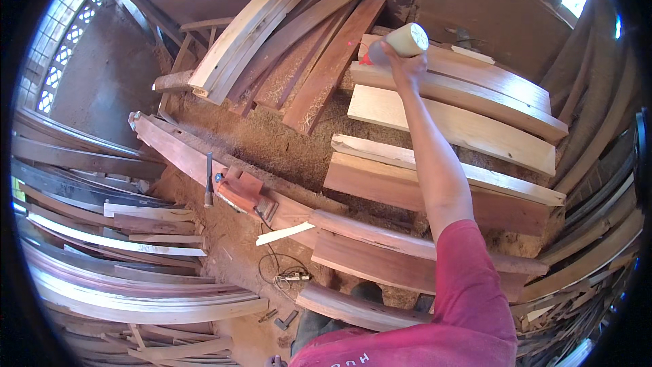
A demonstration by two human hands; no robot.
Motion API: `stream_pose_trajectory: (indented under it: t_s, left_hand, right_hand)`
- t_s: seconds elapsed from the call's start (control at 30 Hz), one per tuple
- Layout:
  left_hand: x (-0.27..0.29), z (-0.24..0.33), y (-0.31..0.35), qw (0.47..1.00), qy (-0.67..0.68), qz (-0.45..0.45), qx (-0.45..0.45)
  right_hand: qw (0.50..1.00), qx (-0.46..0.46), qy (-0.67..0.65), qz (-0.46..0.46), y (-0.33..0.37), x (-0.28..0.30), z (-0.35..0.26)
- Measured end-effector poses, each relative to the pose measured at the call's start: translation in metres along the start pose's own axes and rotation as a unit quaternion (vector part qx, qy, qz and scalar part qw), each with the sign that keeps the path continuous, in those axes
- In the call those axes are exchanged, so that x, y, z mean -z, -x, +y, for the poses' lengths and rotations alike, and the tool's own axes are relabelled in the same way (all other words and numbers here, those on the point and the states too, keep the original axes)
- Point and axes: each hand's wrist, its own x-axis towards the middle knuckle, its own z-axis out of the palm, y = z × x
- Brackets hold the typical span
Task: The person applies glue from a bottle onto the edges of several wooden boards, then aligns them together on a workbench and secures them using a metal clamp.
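Observation:
My right arm reaches forward over the stacked boards, and my right hand is closed round a pale cream bottle. The bottle lies tilted, its round base toward me and its red cap end pointing left, above the end of a light wooden board. Only a small piece of my left hand shows at the bottom edge, too little to read its fingers. An orange power planer rests on a long reddish beam, with a hammer beside it.
Curved boards lean at the far left of the bench area. Several planks lie in rows under my arm. A cable trails on the sawdust floor. Stacked timber fills the left, more curved pieces the right.

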Motion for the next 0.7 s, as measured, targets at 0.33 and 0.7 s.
stream_pose_trajectory:
  t_s: [0.33, 0.7]
  left_hand:
    - [0.001, 0.011, -0.004, 1.0, 0.002, -0.002, -0.003]
    - [0.001, 0.016, -0.005, 1.0, 0.003, -0.003, -0.006]
  right_hand:
    - [1.0, -0.002, 0.001, -0.003, -0.003, -0.014, 0.009]
    - [0.998, -0.027, -0.055, 0.019, -0.007, 0.034, -0.007]
